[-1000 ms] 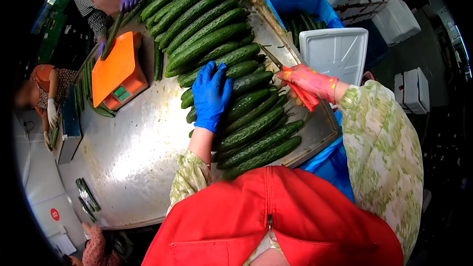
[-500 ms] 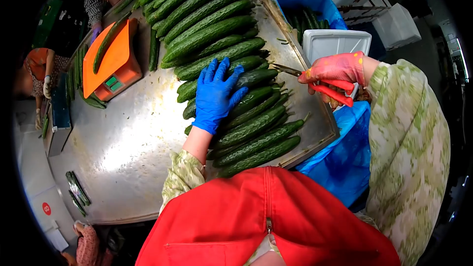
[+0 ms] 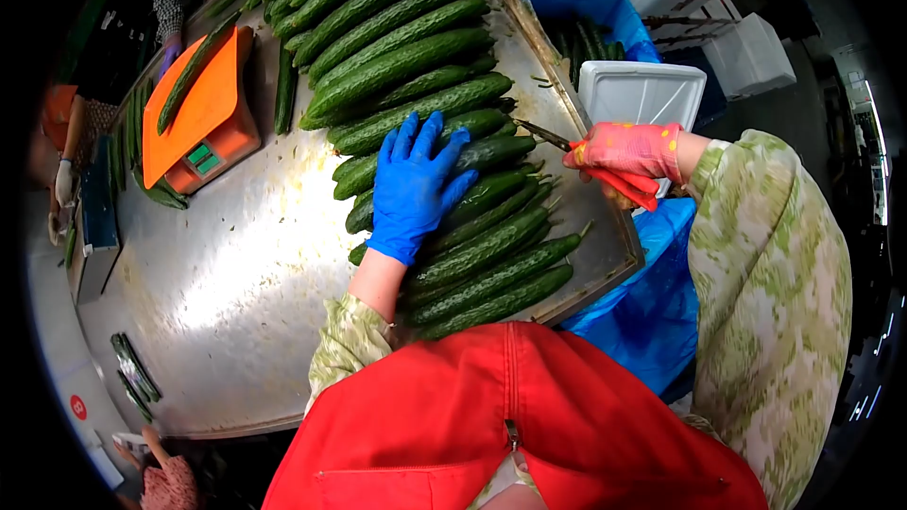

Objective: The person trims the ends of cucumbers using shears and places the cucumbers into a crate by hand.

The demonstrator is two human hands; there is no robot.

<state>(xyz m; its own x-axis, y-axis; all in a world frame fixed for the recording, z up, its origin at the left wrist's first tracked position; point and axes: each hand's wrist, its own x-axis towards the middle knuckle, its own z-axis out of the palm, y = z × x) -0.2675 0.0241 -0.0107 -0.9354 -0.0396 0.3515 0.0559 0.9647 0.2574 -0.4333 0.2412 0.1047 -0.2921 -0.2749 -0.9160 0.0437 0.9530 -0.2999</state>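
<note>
My left hand [image 3: 413, 184], in a blue glove, lies spread over the row of cucumbers [image 3: 402, 78] on the metal table. Its fingers rest on the green skins and grip none of them. In a pink glove with yellow dots, my right hand [image 3: 628, 151] is closed around red-handled scissors [image 3: 619, 185]. The thin dark blades reach left to the stem ends of the cucumbers near the middle of the row. The blades look nearly closed; whether a stem is between them I cannot tell.
An orange scale [image 3: 201, 118] with a cucumber on it stands at left. Two blue-lined containers are on the right: a blue crate [image 3: 631, 24] holding cucumbers and a blue plastic bag [image 3: 642, 297]. A white foam box [image 3: 642, 90] stands between. Other people work along the left edge.
The scissors' red handles have come together, and the blades have closed. My left hand stays in place on the cucumbers. The view has turned slightly.
</note>
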